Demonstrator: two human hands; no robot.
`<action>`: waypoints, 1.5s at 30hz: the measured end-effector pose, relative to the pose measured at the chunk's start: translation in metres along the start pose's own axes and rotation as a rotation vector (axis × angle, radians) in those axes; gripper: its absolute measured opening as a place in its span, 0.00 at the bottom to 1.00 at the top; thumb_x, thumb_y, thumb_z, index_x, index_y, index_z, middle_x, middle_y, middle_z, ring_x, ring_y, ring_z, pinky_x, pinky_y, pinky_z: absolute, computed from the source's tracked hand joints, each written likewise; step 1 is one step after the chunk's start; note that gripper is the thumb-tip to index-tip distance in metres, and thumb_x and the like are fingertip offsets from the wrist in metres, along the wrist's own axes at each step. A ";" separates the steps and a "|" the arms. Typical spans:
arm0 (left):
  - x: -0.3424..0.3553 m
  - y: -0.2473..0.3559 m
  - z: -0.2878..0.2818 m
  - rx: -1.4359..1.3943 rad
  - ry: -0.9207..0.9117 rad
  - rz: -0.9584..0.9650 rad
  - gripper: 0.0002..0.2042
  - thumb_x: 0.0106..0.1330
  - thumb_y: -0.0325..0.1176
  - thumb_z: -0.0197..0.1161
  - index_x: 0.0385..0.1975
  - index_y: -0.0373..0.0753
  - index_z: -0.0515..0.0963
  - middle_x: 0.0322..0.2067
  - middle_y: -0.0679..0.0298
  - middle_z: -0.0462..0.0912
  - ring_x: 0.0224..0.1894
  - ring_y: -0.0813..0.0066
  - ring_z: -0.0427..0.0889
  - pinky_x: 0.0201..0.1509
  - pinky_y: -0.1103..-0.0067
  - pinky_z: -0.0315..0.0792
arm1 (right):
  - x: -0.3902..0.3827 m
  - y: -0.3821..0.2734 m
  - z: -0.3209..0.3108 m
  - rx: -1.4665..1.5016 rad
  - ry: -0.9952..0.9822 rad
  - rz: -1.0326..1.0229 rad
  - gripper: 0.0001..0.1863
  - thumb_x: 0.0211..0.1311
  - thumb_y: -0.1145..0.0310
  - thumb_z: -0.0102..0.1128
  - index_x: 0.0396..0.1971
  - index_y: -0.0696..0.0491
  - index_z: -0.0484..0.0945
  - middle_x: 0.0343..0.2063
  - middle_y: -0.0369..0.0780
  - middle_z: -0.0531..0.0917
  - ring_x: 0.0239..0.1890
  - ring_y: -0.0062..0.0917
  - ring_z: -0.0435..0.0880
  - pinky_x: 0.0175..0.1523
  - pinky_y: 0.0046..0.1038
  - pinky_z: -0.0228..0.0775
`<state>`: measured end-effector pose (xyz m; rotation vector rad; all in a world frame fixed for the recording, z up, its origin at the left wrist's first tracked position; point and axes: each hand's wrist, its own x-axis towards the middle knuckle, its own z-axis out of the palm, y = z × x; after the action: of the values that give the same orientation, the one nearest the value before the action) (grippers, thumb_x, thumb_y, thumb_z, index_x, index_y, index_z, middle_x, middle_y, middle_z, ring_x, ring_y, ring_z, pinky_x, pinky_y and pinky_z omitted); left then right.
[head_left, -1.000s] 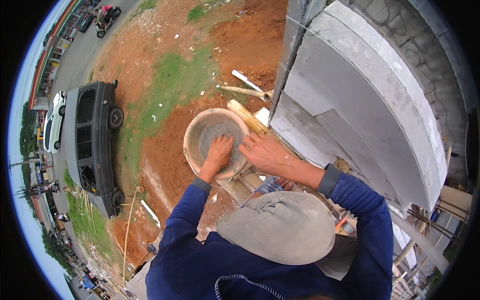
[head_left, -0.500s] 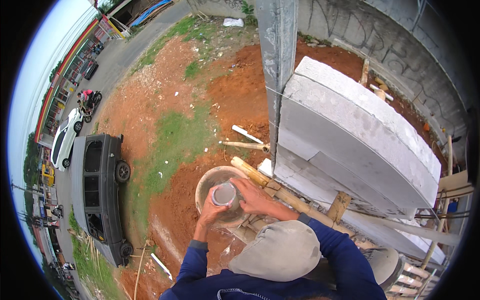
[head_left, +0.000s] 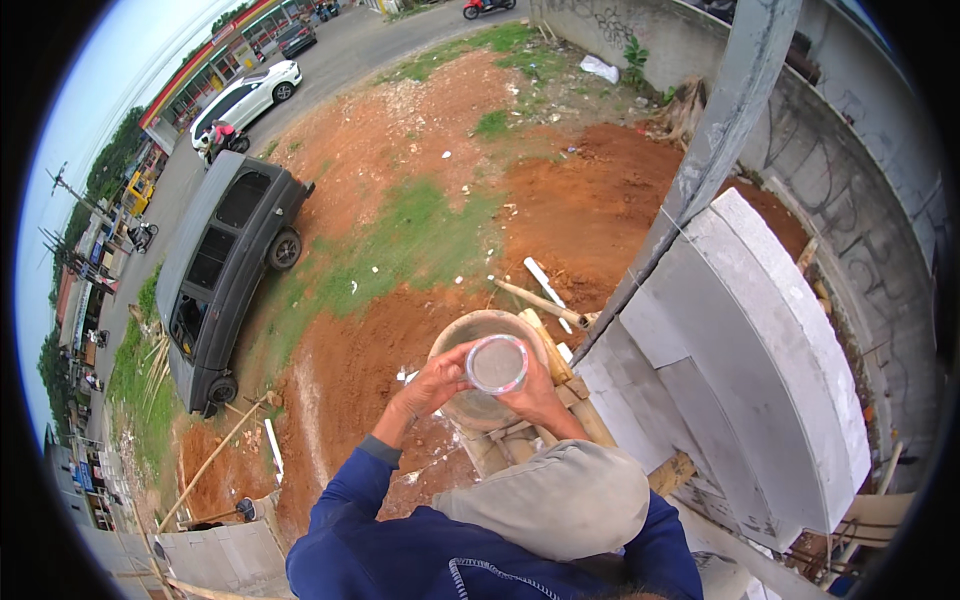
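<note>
Red dirt yard far below, seen from a scaffold. Clear plastic cup [head_left: 497,364] of grey mortar at centre, clamped between left hand [head_left: 433,381] at 9 o'clock and right hand [head_left: 535,395] at 3, above round mortar pan [head_left: 470,335]. White block wall [head_left: 745,370] at 3 o'clock; dark van [head_left: 215,275] at 9.

Both hands raised together, fingers curled in a shared grip.

The left hand [head_left: 432,383] and right hand [head_left: 535,392] sit close side by side in front of the body, palms turned toward each other, fingers bent and closed inward around what they hold between them. The left forearm is bare to a dark blue cuff and runs down-left to a bent elbow. The right forearm is mostly hidden behind a raised knee in grey cloth.
</note>
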<state>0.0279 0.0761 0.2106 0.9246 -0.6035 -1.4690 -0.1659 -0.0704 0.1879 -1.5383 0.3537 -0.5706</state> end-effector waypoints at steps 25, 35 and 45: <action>0.241 0.044 0.356 1.832 -0.387 0.829 0.63 0.41 0.51 0.91 0.80 0.35 0.63 0.82 0.52 0.64 0.84 0.55 0.62 0.87 0.57 0.57 | -0.115 -0.365 -0.306 -0.706 0.785 -0.029 0.45 0.51 0.59 0.86 0.69 0.54 0.74 0.56 0.47 0.85 0.57 0.37 0.87 0.61 0.39 0.80; 0.248 0.032 0.348 1.742 -0.355 0.915 0.56 0.40 0.44 0.92 0.74 0.34 0.71 0.76 0.50 0.73 0.79 0.53 0.71 0.84 0.59 0.63 | -0.118 -0.329 -0.324 -0.758 0.807 0.092 0.45 0.51 0.64 0.84 0.70 0.54 0.73 0.55 0.47 0.85 0.57 0.37 0.86 0.62 0.39 0.78; 0.250 0.032 0.349 1.706 -0.355 0.919 0.57 0.39 0.45 0.93 0.74 0.35 0.71 0.76 0.51 0.73 0.79 0.53 0.71 0.84 0.59 0.64 | -0.144 -0.343 -0.322 -0.785 0.872 0.118 0.42 0.52 0.64 0.83 0.68 0.53 0.74 0.55 0.46 0.85 0.56 0.36 0.85 0.62 0.37 0.77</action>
<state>-0.2280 -0.2264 0.3783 1.2548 -2.3071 0.0350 -0.5060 -0.2389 0.5012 -1.9074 1.4596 -1.0750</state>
